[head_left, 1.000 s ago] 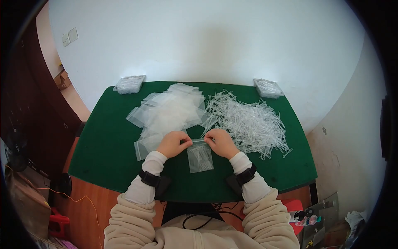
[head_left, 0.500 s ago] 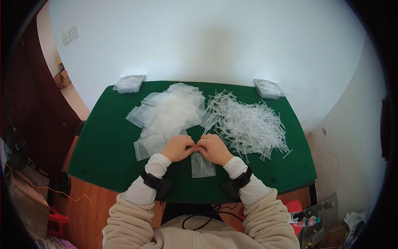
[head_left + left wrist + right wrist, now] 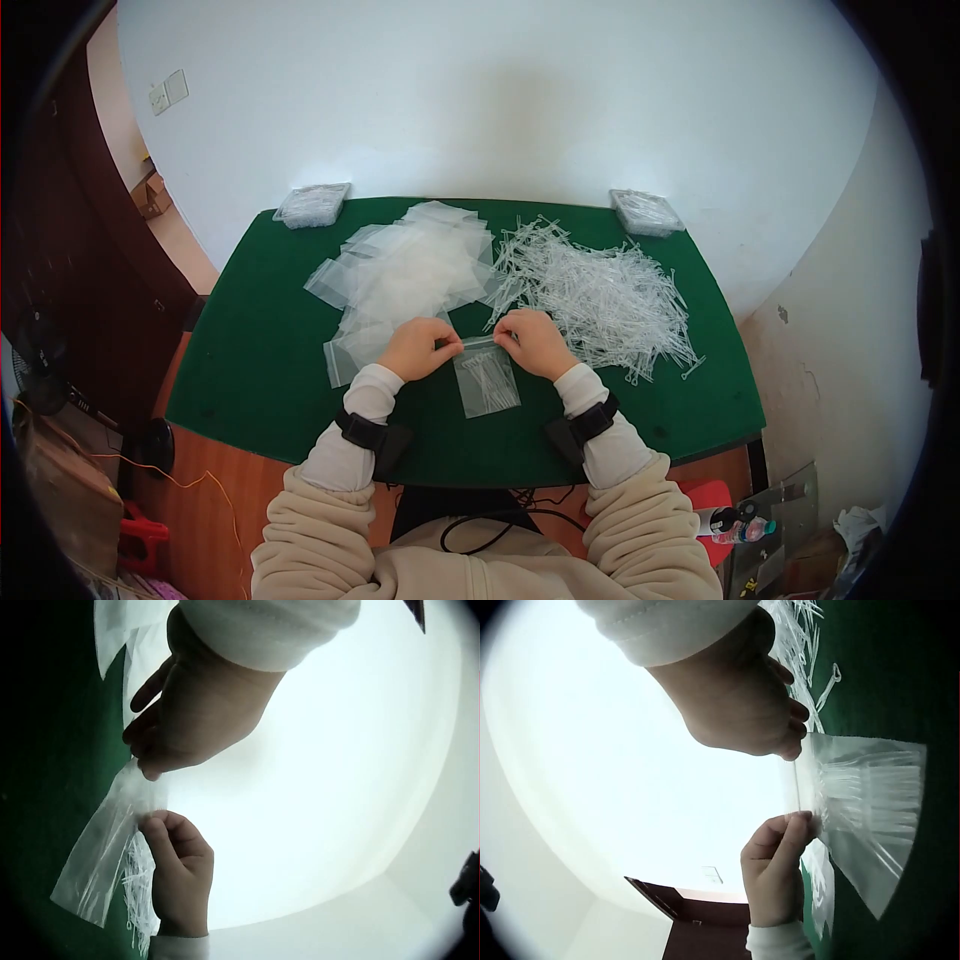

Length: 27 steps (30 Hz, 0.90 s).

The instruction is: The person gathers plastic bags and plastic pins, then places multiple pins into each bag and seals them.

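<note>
So both hands pinch the top edge of the little clear bag at centre frame, left hand and right hand at opposite corners, probably to seal it; loose strips sit upper right, empty bags upper left.

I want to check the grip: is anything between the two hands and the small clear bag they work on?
Nothing visible. The left hand and right hand each pinch the top edge of the small clear bag directly, at opposite corners; the bag lies on the green table mat.
</note>
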Each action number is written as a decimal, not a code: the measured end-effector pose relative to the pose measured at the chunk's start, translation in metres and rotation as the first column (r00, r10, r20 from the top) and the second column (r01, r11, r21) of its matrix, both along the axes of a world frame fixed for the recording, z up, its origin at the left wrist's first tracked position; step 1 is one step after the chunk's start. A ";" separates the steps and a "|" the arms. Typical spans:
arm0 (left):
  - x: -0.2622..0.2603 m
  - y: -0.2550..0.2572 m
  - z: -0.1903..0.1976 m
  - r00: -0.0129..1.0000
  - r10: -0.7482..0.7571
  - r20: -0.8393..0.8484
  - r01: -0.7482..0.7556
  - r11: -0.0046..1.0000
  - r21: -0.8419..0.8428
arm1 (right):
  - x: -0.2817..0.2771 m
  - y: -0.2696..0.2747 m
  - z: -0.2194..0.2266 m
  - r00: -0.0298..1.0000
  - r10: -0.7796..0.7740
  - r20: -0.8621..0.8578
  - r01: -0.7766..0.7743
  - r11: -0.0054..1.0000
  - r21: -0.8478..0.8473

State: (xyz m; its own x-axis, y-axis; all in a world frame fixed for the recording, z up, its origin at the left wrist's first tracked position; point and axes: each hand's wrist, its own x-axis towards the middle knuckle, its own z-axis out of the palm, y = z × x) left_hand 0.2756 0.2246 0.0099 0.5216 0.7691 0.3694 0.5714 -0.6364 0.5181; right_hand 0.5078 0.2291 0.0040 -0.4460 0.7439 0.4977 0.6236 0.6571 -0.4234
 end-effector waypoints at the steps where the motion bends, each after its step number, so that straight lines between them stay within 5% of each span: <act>1: -0.001 0.000 0.000 1.000 0.000 -0.006 0.000 1.000 -0.013 | 0.000 0.000 -0.001 1.000 0.000 0.001 0.000 1.000 0.002; 18: 0.010 -0.004 0.002 0.995 -0.092 0.024 0.088 0.987 0.131 | -0.021 -0.011 -0.004 0.995 0.097 -0.024 -0.094 0.991 0.098; 27: -0.011 0.003 0.009 0.999 -0.032 0.008 0.032 0.999 0.002 | 0.002 0.001 -0.001 0.998 0.016 -0.060 -0.013 0.999 0.045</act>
State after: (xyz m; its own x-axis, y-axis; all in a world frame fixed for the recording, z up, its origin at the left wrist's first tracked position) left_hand 0.2647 0.2272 0.0194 0.5431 0.7511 0.3752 0.5465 -0.6555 0.5212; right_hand 0.5096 0.2303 0.0030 -0.4252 0.7137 0.5566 0.5881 0.6854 -0.4295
